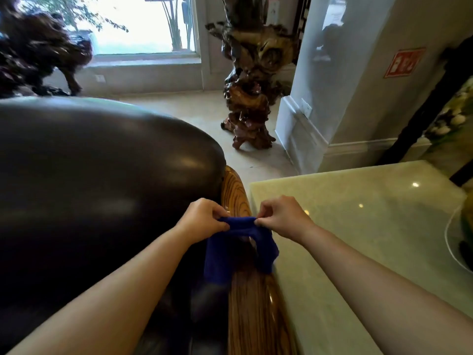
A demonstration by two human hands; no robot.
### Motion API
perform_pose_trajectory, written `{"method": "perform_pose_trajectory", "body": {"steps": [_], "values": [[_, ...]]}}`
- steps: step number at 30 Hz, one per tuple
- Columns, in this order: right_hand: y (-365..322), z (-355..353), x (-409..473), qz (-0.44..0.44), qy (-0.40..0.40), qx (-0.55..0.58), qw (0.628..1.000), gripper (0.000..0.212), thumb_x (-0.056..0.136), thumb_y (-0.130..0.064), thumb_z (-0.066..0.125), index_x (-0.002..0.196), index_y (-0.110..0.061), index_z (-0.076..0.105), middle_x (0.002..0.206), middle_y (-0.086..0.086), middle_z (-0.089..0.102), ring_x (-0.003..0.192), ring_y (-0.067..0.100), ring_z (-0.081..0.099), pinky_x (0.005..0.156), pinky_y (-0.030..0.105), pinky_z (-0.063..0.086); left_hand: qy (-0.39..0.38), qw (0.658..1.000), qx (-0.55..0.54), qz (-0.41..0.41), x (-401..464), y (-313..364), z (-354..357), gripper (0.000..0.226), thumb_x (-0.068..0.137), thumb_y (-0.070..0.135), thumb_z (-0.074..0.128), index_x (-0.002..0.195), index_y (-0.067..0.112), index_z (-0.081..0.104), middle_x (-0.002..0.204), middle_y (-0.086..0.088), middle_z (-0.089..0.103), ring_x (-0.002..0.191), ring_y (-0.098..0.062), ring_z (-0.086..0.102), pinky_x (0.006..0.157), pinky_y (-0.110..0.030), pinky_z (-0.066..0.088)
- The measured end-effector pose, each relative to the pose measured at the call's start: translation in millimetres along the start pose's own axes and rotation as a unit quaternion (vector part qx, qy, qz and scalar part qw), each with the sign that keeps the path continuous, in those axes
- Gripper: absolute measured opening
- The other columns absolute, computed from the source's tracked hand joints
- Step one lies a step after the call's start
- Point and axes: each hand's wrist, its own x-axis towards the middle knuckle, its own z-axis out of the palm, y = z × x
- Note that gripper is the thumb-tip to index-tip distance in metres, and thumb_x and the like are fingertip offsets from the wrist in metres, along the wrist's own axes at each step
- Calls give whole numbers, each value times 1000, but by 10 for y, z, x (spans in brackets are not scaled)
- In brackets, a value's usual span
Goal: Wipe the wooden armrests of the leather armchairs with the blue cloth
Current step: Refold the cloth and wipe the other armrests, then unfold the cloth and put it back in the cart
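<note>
Both hands hold the cloth (239, 248) up over the armrest (252, 298). The left hand (203, 220) pinches the cloth's top edge at its left end between thumb and fingertips, the other fingers curled in. The right hand (282, 217) pinches the same edge at its right end in the same way. The stretch of cloth between the two pinches is short and bunched, and the rest hangs down in two folds, one toward the armchair (102, 175) side and one toward the bench (358, 226) side. The lower folds drape onto or just above the armrest; whether they touch the wood cannot be told.

The armrest is glossy striped wood that runs from the lower edge of the view up to a rounded end just beyond the hands. It lies between the dark leather armchair on the left and the pale, polished stone bench on the right, just beside both. Ceiling lights show as small bright spots on the bench top.

Farther off, a gnarled root sculpture (252, 80) stands upright on the tiled floor (194, 114) beside a white pillar (340, 80). A red sign (404, 62) is fixed to the pillar's right face. A window (133, 24) fills the wall behind, with a second dark carved piece (38, 57) at the far left.
</note>
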Motion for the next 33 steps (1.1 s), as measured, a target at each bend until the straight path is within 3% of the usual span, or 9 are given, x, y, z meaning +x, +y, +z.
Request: {"method": "perform_pose_trajectory", "body": {"steps": [7,11,14,17,19,22,24,28,33], "values": [[-1046,-1109,-518,-88,-21,31,995,11,76,-14,69,71,-21,63,71,-7,62,71,9,60,64,24,51,73,997,-5,6,-937,937,-1033,21,63,15,77,65,32,65,70,8,66,65,-5,60,54,-14,44],[-1862,-1687,-969,-168,10,10,986,11,72,-16,71,65,-20,63,64,-12,58,67,8,57,64,27,49,136,991,4,-3,-1799,1495,-1678,18,62,13,77,70,25,66,79,-2,70,75,-15,63,70,-28,53],[-2459,-1957,-1340,-219,1,14,976,9,73,-16,70,66,-20,64,67,-8,62,70,11,59,66,29,50,168,986,10,-11,-2532,1793,-2087,16,63,12,76,75,19,69,83,-4,72,80,-18,66,76,-31,54],[-3025,-2075,-1685,-266,-21,21,964,11,72,-18,71,65,-23,64,66,-7,64,64,6,58,57,15,45,195,980,20,-26,-3283,1988,-2426,16,65,10,75,79,13,69,81,-5,71,75,-17,64,76,-32,53],[-3387,-2071,-1914,-294,-30,27,955,18,70,-17,72,60,-26,61,61,-11,60,58,1,53,51,9,40,208,977,26,-39,-3752,2029,-2593,16,66,10,75,80,13,68,82,-6,70,74,-14,62,75,-29,52],[-3897,-1917,-2195,-333,-44,29,941,20,69,-17,72,57,-26,58,58,-9,59,55,1,50,50,13,35,237,969,33,-64,-4432,1978,-2774,15,68,11,75,81,15,68,74,2,67,67,-8,59,61,-14,47],[-4270,-1769,-2393,-365,-68,30,928,22,69,-16,71,56,-26,57,57,-10,58,53,1,50,52,17,36,255,962,37,-87,-4892,1891,-2884,16,69,14,74,84,14,68,75,1,67,69,-10,61,62,-17,49],[-5035,-1347,-2782,-426,-128,47,894,26,70,-10,72,57,-26,56,56,-11,58,53,0,51,51,12,37,298,945,18,-134,-5819,1580,-3081,17,70,15,72,87,13,69,85,-6,71,80,-16,65,73,-28,54],[-6005,-586,-3292,-475,-157,44,864,9,68,-12,73,66,-15,65,61,-8,60,59,7,53,56,17,41,347,921,12,-179,-7020,1000,-3314,13,67,18,74,77,23,68,79,2,69,77,-12,64,65,-21,49]]}}
